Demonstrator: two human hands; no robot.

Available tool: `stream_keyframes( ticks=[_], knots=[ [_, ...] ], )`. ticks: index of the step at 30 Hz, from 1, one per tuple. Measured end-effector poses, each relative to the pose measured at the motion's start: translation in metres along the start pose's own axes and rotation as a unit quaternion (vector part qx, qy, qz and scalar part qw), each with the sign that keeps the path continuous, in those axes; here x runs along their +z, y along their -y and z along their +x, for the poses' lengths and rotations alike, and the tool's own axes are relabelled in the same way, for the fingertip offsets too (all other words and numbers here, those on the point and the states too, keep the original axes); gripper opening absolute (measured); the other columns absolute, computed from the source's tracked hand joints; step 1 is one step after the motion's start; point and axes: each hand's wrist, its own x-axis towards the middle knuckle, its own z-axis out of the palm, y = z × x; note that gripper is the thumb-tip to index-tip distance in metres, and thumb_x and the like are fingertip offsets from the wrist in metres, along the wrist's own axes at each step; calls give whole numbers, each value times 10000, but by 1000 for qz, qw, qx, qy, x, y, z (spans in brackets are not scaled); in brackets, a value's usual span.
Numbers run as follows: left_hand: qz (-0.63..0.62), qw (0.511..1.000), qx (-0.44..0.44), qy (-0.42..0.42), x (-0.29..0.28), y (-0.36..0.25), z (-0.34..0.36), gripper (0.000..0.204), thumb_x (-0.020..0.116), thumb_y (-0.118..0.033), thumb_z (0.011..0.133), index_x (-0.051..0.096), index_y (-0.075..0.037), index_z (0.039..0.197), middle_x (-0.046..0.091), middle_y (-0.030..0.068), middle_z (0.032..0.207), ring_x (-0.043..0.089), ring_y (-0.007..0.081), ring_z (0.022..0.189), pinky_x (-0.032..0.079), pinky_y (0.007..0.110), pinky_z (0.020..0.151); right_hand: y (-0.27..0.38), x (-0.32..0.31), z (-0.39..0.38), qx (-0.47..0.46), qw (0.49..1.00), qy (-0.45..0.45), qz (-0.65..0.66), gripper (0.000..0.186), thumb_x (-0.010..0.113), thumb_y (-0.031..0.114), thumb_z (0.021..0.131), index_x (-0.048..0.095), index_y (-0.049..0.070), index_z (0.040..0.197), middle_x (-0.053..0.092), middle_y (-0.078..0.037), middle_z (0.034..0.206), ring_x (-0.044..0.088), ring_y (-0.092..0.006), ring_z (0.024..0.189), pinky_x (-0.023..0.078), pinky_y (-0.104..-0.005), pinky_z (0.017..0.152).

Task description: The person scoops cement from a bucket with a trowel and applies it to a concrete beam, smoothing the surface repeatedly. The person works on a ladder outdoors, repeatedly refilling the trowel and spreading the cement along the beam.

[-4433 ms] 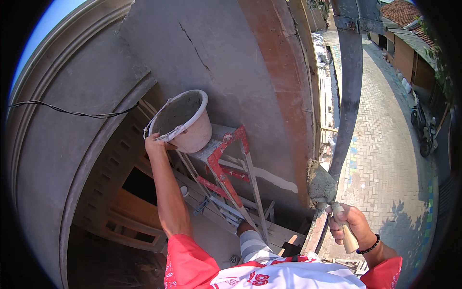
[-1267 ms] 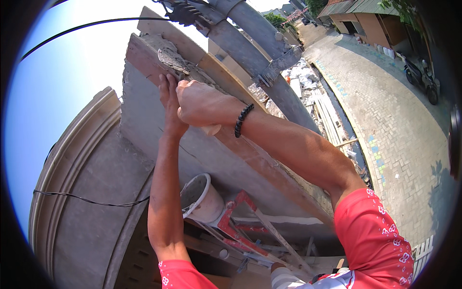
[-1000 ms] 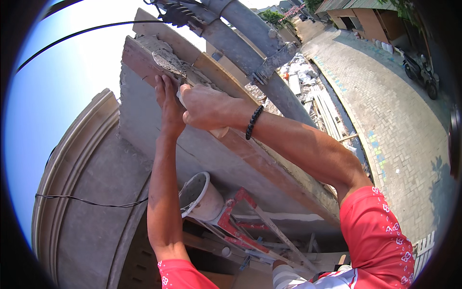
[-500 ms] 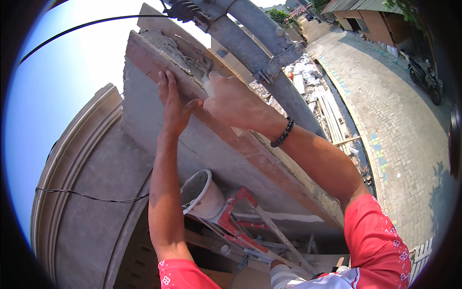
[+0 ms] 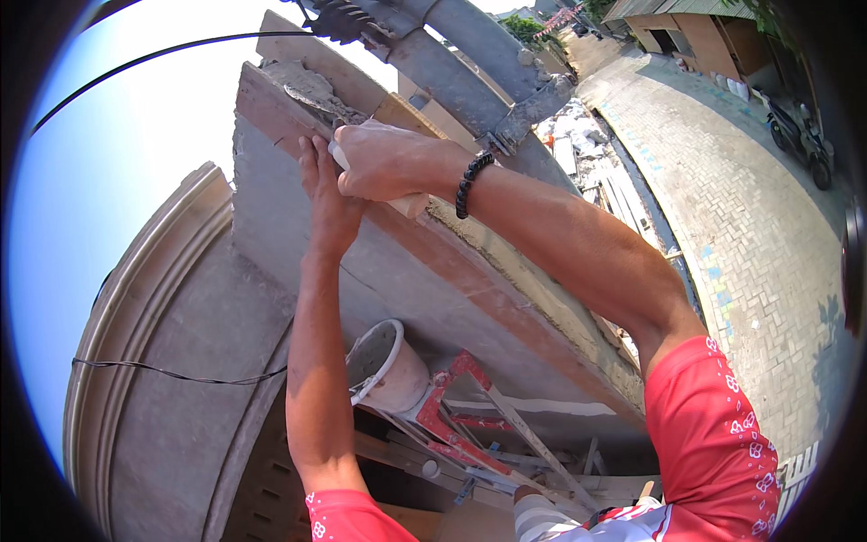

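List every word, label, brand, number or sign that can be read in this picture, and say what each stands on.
None can be read.
Right sleeve: white flower shapes, no legible lettering.
Bucket and trowel handle: no readable marks.
Parked motorbike: too small to make out any lettering.

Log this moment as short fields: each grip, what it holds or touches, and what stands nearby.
Left grip: open, fingers against the long reddish-brown wooden board
Right grip: closed around a pale wooden tool handle; working end unclear
Wall top: rough grey mortar behind that board
Below: whitish round plastic bucket atop a red-and-silver metal stepladder
Beyond wall: grey metal pole, pale paved lane
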Motion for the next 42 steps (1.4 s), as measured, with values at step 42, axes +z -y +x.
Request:
stream_keyframes(
  ticks=[42],
  knots=[
    [-10, 1000, 6, -4, -8, -11, -2, 1108, 823, -212, 730, 96, -29, 1546, 28, 237, 1607, 68, 405, 1473, 124, 450, 1194, -4, 80, -82, 162, 973, -148, 72, 571, 536, 126, 846, 353, -256, 1228, 633, -354, 792, 676, -453, 763, 567, -461, 678]
  ],
)
